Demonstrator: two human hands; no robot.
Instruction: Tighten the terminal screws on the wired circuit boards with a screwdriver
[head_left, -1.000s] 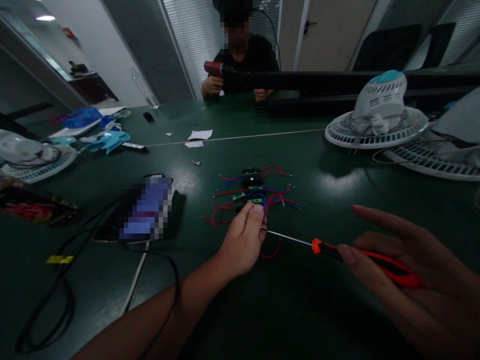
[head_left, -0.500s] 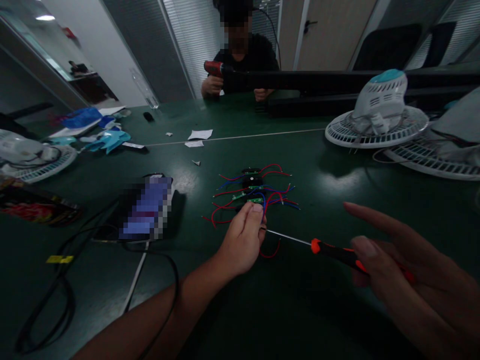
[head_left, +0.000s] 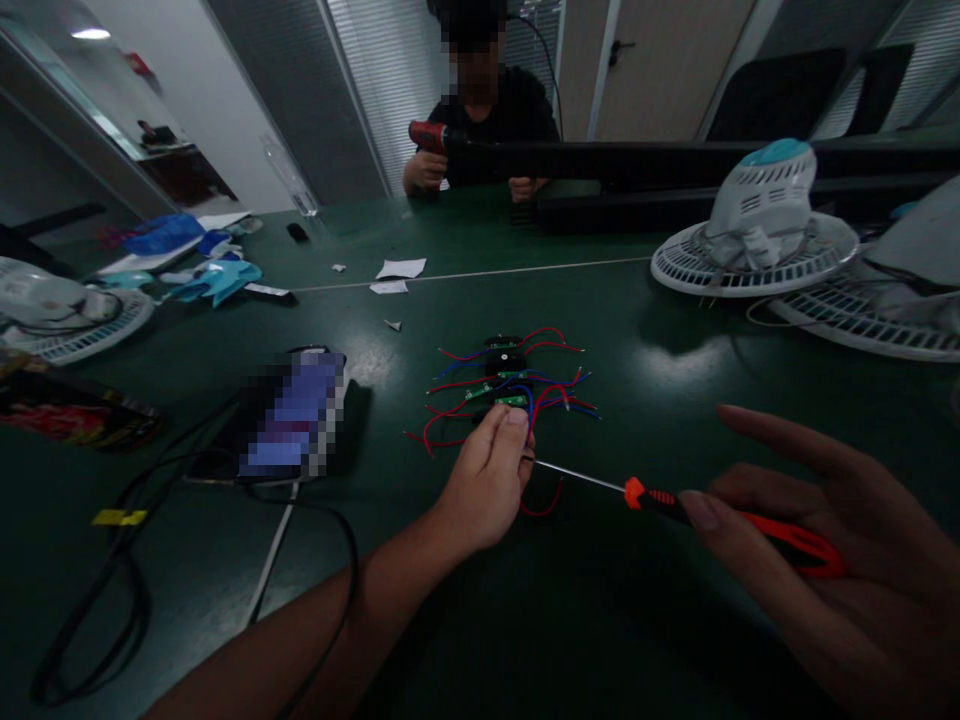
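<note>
My left hand (head_left: 486,478) is closed around a small wired part, mostly hidden by the fingers. Blue and red wires (head_left: 534,400) rise by its thumb, and a red wire loops out below. A screwdriver (head_left: 651,494) with an orange and black handle points left, its shaft tip reaching the part at my left fingers. My right hand (head_left: 802,530) holds the handle loosely against the thumb, index finger stretched away. Just beyond my left hand lie several small black parts with green circuit boards (head_left: 512,376) and red and blue wire ends.
Left of my hands are a phone-like device (head_left: 296,415) with a lit, blurred screen, black cables (head_left: 135,590) and a dark can (head_left: 67,405). White fan parts (head_left: 757,240) stand at right. Across the green table (head_left: 600,320), a person (head_left: 491,120) holds a red power drill (head_left: 427,137).
My right hand has shifted slightly right and its thumb has slid along the handle, with the handle turned to show more orange. My left hand has barely moved.
</note>
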